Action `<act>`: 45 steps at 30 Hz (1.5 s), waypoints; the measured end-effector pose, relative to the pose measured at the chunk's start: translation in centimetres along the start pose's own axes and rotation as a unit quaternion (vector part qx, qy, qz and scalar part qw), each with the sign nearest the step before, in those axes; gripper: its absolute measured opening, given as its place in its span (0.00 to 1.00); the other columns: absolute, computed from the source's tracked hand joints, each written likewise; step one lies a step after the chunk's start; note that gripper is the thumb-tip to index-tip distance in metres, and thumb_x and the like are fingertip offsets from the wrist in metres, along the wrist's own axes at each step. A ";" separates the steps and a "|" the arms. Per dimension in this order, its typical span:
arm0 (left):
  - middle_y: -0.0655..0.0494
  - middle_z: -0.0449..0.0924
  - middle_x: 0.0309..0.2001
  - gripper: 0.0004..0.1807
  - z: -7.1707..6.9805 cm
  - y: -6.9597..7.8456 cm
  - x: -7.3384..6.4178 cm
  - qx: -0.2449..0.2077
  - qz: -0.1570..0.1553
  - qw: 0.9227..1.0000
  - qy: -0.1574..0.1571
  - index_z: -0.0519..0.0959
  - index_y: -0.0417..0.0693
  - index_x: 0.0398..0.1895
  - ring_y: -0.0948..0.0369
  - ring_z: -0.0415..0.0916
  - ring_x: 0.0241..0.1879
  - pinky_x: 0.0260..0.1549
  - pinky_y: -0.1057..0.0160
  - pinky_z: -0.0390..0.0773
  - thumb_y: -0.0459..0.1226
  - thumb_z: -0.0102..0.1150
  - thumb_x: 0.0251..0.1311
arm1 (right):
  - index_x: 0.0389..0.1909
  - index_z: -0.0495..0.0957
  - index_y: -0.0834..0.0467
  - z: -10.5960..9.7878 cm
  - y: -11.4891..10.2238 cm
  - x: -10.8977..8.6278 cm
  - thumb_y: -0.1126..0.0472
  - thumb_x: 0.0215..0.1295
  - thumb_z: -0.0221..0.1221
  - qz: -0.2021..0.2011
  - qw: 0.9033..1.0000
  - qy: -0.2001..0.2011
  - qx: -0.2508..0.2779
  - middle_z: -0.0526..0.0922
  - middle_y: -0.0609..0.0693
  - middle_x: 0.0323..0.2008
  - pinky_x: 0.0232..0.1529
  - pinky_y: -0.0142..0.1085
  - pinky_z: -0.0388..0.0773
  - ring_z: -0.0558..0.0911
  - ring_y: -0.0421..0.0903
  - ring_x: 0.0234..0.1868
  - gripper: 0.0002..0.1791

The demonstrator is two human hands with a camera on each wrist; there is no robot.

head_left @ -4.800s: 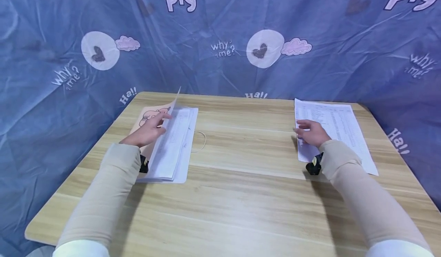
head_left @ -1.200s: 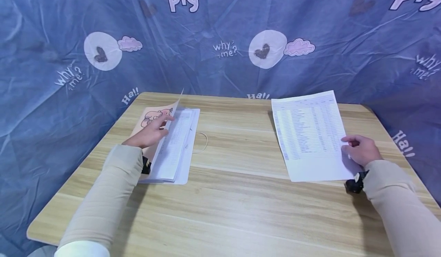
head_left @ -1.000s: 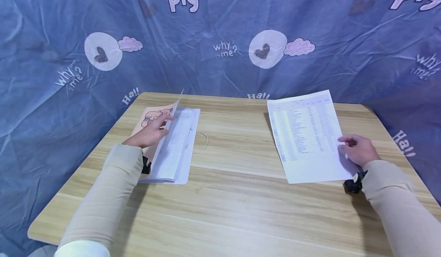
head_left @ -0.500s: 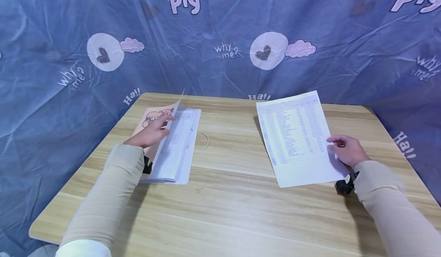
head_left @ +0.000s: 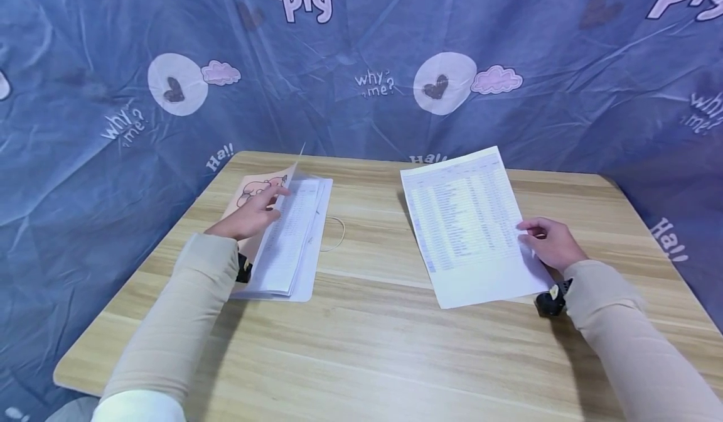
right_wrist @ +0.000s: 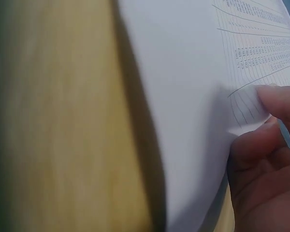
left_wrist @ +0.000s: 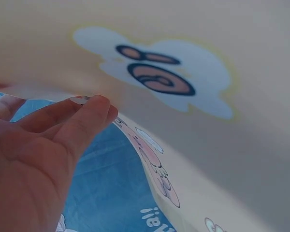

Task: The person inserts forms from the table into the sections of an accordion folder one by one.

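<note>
On the left lies a folder (head_left: 307, 277) with a stack of printed sheets (head_left: 282, 246) inside. Its peach cover (head_left: 240, 186) with a pig drawing is lifted. My left hand (head_left: 248, 220) pinches the raised edge of that cover; in the left wrist view the fingers of the left hand (left_wrist: 43, 154) meet at the cover's (left_wrist: 241, 140) edge. My right hand (head_left: 552, 243) pinches a printed sheet (head_left: 463, 221) by its right edge. The sheet is tilted, its far end raised off the table. The right wrist view shows the right hand's (right_wrist: 263, 179) thumb and finger creasing the paper (right_wrist: 183, 111).
A thin elastic loop (head_left: 341, 233) sticks out from the folder's right side. The wooden table (head_left: 361, 346) spans the space between folder and sheet. A blue printed curtain (head_left: 339, 39) hangs behind the table and along its sides.
My right hand first lay at the left edge of the flat sheet; later it gripped the right edge and lifted the sheet. It keeps moving left with it. The left hand stays at the cover.
</note>
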State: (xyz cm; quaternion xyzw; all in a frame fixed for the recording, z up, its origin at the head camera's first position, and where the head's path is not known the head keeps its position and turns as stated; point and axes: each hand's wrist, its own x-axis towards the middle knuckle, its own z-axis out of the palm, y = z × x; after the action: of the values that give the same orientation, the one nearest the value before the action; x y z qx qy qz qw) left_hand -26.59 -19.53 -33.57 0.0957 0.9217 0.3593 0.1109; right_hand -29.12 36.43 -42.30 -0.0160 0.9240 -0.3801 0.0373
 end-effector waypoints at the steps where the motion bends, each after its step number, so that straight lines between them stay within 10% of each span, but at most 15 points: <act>1: 0.40 0.45 0.72 0.26 0.0 0.0 0.0 0.000 0.000 1.000 0.000 0.56 0.39 0.66 0.38 0.49 0.68 0.62 0.40 0.57 0.28 0.38 0.63 | 0.55 0.71 0.67 0.1 -0.2 0.0 0.64 0.66 0.52 0.003 1.000 -0.003 0.001 0.70 0.61 0.43 0.28 0.29 0.72 0.70 0.52 0.43 0.18; 19: 0.38 0.49 0.71 0.26 -0.2 0.1 -0.1 -0.003 0.000 1.000 0.000 0.55 0.38 0.67 0.39 0.49 0.68 0.62 0.40 0.57 0.28 0.37 0.64 | 0.51 0.75 0.66 2.0 -2.4 0.6 0.65 0.66 0.55 -0.045 0.998 0.011 0.033 0.75 0.63 0.47 0.49 0.42 0.70 0.71 0.52 0.49 0.15; 37: 0.40 0.48 0.71 0.26 -0.2 -0.1 -0.2 -0.010 -0.008 1.000 -0.001 0.56 0.39 0.66 0.39 0.50 0.68 0.61 0.41 0.60 0.28 0.37 0.63 | 0.49 0.77 0.65 3.1 -3.4 0.8 0.58 0.66 0.56 -0.090 0.993 0.025 0.069 0.78 0.63 0.50 0.36 0.19 0.69 0.71 0.22 0.37 0.17; 45: 0.39 0.49 0.70 0.26 -0.3 0.0 -0.1 -0.011 -0.001 1.000 -0.009 0.56 0.39 0.67 0.39 0.50 0.68 0.61 0.41 0.59 0.28 0.37 0.63 | 0.48 0.77 0.67 3.5 -3.6 1.0 0.58 0.65 0.58 -0.101 0.988 0.026 0.112 0.75 0.27 0.35 0.35 0.19 0.70 0.74 0.25 0.35 0.18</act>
State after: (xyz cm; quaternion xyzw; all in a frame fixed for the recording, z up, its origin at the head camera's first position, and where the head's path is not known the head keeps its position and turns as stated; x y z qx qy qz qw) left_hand -26.59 -19.73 -33.37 0.0966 0.9166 0.3688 0.1203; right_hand -29.81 31.32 -42.32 -0.0956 0.8697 -0.4837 -0.0236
